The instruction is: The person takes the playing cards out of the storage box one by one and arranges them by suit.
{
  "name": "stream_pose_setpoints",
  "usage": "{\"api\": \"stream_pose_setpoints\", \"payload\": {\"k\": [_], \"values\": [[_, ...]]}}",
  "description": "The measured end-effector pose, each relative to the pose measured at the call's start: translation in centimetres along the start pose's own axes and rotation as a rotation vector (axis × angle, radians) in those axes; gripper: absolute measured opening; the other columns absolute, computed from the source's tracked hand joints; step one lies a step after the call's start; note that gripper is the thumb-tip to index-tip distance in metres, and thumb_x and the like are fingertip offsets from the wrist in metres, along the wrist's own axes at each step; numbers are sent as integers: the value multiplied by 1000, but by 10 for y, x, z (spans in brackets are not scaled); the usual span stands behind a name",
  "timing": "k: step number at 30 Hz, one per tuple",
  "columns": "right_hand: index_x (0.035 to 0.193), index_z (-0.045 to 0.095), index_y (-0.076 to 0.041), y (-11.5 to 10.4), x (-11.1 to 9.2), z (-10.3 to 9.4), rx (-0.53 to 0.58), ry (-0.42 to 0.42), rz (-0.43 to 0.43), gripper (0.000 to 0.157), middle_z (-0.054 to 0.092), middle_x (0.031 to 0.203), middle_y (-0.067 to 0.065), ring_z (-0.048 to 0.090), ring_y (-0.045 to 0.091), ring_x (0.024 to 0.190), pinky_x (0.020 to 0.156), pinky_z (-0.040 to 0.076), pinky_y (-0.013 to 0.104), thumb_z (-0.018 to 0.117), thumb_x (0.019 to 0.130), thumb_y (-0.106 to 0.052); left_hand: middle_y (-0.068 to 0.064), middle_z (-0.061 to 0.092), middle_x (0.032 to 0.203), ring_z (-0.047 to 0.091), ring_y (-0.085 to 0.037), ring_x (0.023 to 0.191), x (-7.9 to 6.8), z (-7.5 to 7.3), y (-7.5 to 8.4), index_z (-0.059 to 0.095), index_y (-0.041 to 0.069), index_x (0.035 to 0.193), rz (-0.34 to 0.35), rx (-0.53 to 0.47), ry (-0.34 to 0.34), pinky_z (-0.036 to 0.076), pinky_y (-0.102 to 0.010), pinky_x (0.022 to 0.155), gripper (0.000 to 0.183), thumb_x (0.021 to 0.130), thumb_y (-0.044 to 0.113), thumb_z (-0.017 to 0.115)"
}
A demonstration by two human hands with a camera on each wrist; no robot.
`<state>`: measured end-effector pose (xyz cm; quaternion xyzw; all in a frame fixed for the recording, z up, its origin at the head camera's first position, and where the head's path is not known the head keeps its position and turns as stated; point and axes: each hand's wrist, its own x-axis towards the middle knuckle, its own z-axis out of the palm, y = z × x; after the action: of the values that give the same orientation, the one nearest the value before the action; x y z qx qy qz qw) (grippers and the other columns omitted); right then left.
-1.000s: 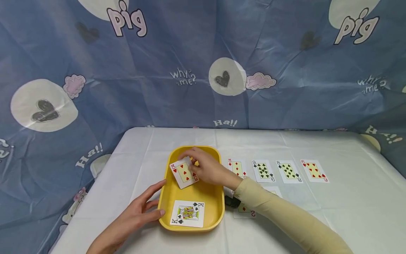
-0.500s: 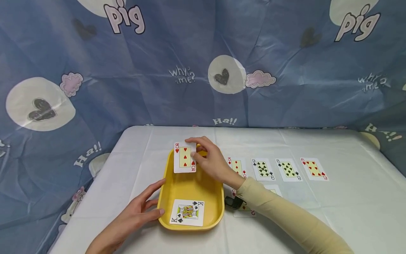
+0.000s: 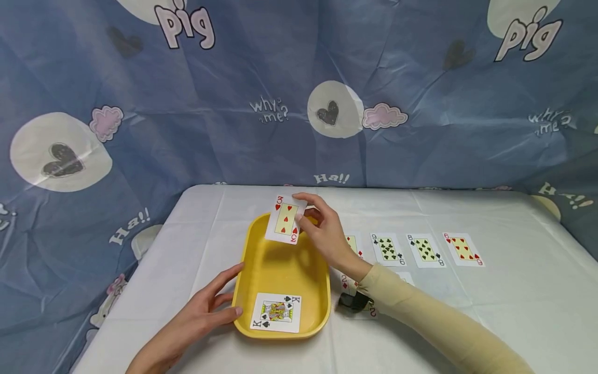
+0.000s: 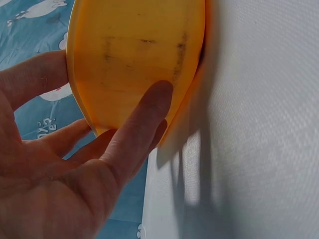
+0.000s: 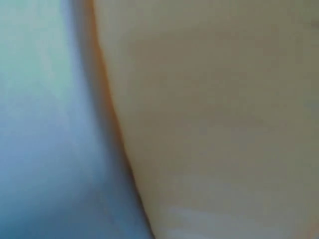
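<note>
In the head view my right hand (image 3: 324,234) pinches a three of hearts playing card (image 3: 286,219) between thumb and fingers. The card is face toward me, slightly tilted, over the far end of a yellow tray (image 3: 281,272). A king of spades (image 3: 276,312) lies face up at the near end of the tray. My left hand (image 3: 203,314) touches the tray's left side with extended fingers and thumb. The left wrist view shows the thumb of that hand (image 4: 65,184) along the scuffed outer wall of the tray (image 4: 134,64). Blurred close-up surfaces fill the right wrist view.
Right of the tray lie face-up cards: a nine of clubs (image 3: 388,250), an eight of spades (image 3: 426,251) and a six of hearts (image 3: 464,250). A diamond card (image 3: 353,244) and others are partly hidden by the right arm. A blue printed cloth (image 3: 261,150) hangs behind the white table.
The three of hearts has risen from low in the tray, then shifted right and toward the far edge with my right hand, turning as it went. My left hand and the tray stay put.
</note>
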<state>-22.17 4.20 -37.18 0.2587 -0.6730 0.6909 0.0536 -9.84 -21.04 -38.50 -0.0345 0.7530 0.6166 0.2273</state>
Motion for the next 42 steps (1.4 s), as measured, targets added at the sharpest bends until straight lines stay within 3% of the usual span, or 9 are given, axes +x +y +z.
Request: {"api": "stream_pose_setpoints", "payload": {"k": [3,7,10,17,26,36,42], "values": [[136,55,-7,8,0,-12,15,-6,30,43,45,126,13,58,31,91,73,55,42,57,96,7,-13,30,156,54,-28,124,0,0,1,30,27,154,4,-2,-1,50,-45,93,77,90,21,72],[135,57,-12,2,-2,-27,-6,-21,51,42,51,125,11,60,30,90,67,57,43,58,96,3,-12,27,158,53,-29,125,-1,0,2,31,28,154,6,2,3,49,-45,93,76,90,22,72],[135,57,-14,-3,-5,-40,-29,-29,66,42,56,119,14,62,31,89,64,57,43,59,96,1,-12,27,158,53,-29,125,-1,0,1,31,27,154,8,6,0,49,-45,93,76,90,22,72],[135,57,-14,-11,-17,-77,-109,-45,107,41,49,114,18,60,33,81,62,56,42,59,97,0,-15,35,154,55,-28,123,-1,-1,0,29,26,155,10,3,-14,49,-45,93,76,91,23,71],[134,56,-12,-17,-43,-132,-218,-23,171,38,47,113,12,58,21,77,61,53,34,59,98,-3,-18,32,154,54,-29,124,-2,-2,-2,27,25,156,45,-23,-46,51,-41,91,77,92,20,70],[129,58,-5,-27,-76,-181,-264,56,261,36,56,110,9,56,12,74,57,48,27,58,94,4,-16,32,155,55,-27,122,-1,-2,-3,29,26,155,32,-1,-23,50,-43,91,76,92,22,70],[133,56,-7,-34,-92,-212,-366,36,289,38,55,113,8,60,12,76,58,49,28,57,95,2,-16,32,155,54,-27,123,-1,-2,-3,29,26,155,37,-14,-33,50,-42,91,75,92,22,70]]}}
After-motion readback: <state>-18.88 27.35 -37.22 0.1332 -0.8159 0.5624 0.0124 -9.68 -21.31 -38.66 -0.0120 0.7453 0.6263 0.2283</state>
